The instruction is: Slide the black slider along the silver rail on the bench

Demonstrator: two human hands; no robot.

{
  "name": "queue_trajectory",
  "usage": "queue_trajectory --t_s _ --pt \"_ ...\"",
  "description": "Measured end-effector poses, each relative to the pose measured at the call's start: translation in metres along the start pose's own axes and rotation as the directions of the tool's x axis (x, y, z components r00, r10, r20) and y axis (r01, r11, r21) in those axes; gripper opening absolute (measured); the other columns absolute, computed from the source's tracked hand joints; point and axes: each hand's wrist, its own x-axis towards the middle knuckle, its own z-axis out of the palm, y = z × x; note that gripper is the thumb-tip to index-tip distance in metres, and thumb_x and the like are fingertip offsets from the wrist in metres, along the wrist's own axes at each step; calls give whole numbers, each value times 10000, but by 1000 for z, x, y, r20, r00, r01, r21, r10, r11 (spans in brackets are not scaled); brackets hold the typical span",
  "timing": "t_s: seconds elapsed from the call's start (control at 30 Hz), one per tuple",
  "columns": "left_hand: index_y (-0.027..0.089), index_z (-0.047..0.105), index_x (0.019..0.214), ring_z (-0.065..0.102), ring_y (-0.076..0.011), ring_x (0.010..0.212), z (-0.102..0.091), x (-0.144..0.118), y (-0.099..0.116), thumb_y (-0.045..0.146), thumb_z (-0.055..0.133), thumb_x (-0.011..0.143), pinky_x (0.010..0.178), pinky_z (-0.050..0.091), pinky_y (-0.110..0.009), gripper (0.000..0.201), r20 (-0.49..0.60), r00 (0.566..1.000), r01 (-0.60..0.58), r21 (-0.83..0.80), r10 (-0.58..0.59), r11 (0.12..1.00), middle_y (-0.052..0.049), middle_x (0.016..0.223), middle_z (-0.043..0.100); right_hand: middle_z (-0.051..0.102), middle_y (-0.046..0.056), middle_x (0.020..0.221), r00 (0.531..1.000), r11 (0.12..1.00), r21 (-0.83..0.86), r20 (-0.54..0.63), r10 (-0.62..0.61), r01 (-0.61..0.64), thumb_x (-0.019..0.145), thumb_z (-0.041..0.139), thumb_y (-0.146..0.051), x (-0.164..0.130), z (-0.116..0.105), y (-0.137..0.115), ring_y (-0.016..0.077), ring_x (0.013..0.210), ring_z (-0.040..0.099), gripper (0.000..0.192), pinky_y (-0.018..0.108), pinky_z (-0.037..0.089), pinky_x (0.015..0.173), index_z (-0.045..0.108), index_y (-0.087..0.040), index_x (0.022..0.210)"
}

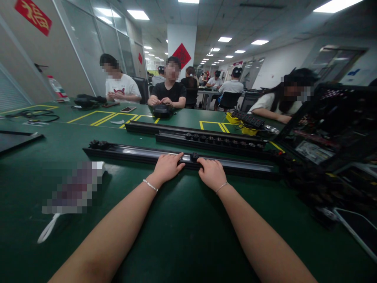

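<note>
Across the table in front of me lies a long black rail (141,154) with a shiny, pale channel along it. A small black knob-like part (194,156) sits in the channel between my hands. My left hand (167,169) grips the rail just left of that part, index finger over the top and thumb at the near side. On the other side, my right hand (212,173) holds the rail, its index fingertip close to the part; whether it touches cannot be made out. More black parts (98,144) cluster at the rail's left end.
Behind lies a second rail (173,137) with several black parts in a row. A blurred object with a white strap (48,230) lies left. Dark parts (309,184) and a phone (357,228) crowd the right. Co-workers sit across the green table (188,236).
</note>
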Motion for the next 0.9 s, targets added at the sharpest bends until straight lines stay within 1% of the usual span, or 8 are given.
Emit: queue_trajectory --t_s 0.27,0.47,0.7,0.9 --pt "253 404 1324 562 -238 1048 0 0 0 515 322 882 868 361 -381 521 1 1000 6 -6 -6 1000 -63 1140 645 671 43 974 1000 1000 -2 7 28 -28 824 412 -204 1 -1 6 192 926 569 318 344 283 925 578 -253 1091" --pt "258 406 1326 555 -233 1056 -1 0 1 512 321 881 874 362 -375 519 15 1000 17 18 -18 1000 -59 1151 639 674 48 983 998 999 4 47 37 -37 823 425 -205 2 -5 7 183 926 577 323 310 310 902 581 -235 1104" --pt "248 415 1320 558 -227 1047 -1 -1 0 509 313 884 878 357 -372 518 5 1000 11 13 -11 1000 -59 1146 642 678 44 974 999 999 -2 23 41 -41 826 425 -212 1 -4 10 184 913 584 313 303 324 890 584 -235 1094" --pt "252 417 1318 564 -232 1042 0 -1 -1 518 317 881 859 363 -373 521 -5 1000 2 15 -2 1000 -60 1134 648 683 36 969 997 997 7 23 72 -72 779 429 -149 1 -6 12 185 902 592 349 301 338 873 591 -234 1076"
